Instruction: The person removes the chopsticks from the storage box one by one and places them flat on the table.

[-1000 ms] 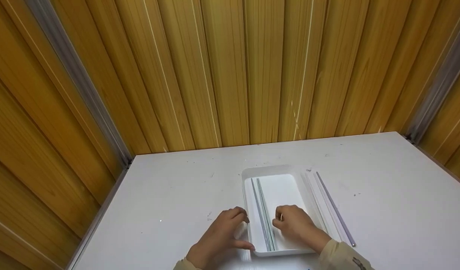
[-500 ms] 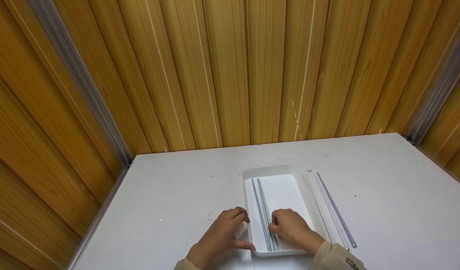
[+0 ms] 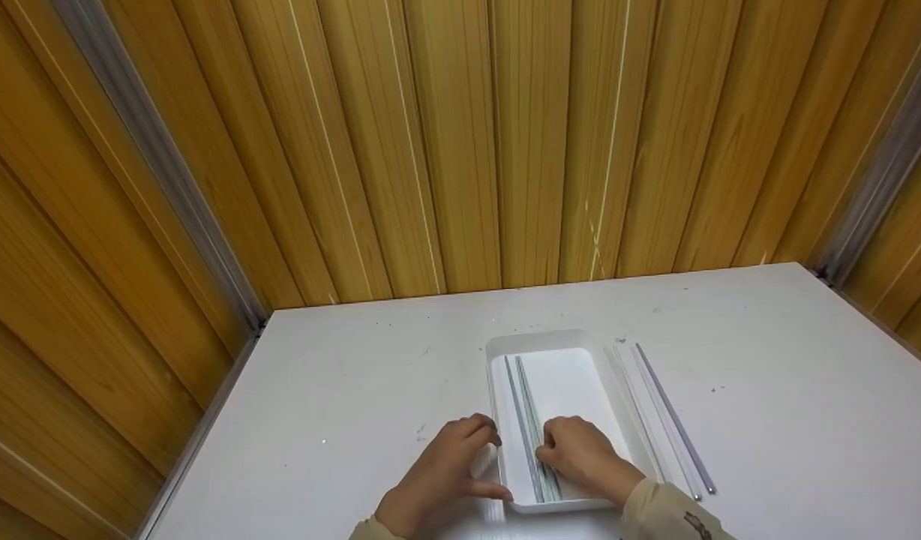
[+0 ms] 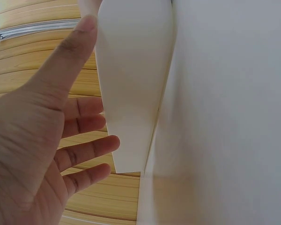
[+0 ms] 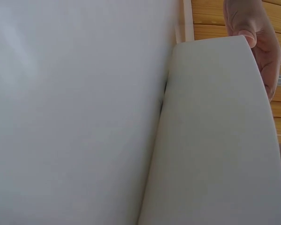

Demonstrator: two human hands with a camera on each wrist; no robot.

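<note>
A white rectangular tray [image 3: 573, 505] stands on the table. In it, along the left side, lie a bluish-grey chopstick [image 3: 514, 397] and several pale green chopsticks [image 3: 527, 394]. My left hand [image 3: 449, 469] touches the tray's near left corner, its thumb at the front rim and its fingers spread along the left wall; the left wrist view shows the thumb [image 4: 68, 56] against the edge. Inside the tray, the curled fingers of my right hand [image 3: 580, 450] pinch a green chopstick beside the others. The fingers hide its middle.
Right of the tray lie a purple chopstick [image 3: 674, 416] and several whitish chopsticks [image 3: 659, 420], roughly parallel to its wall. A wood-patterned wall [image 3: 460, 150] rises behind the white table [image 3: 340, 390].
My right hand has moved slightly left, up to the green chopsticks. Their near ends are now fanned wider apart. The left hand stays at the corner.
</note>
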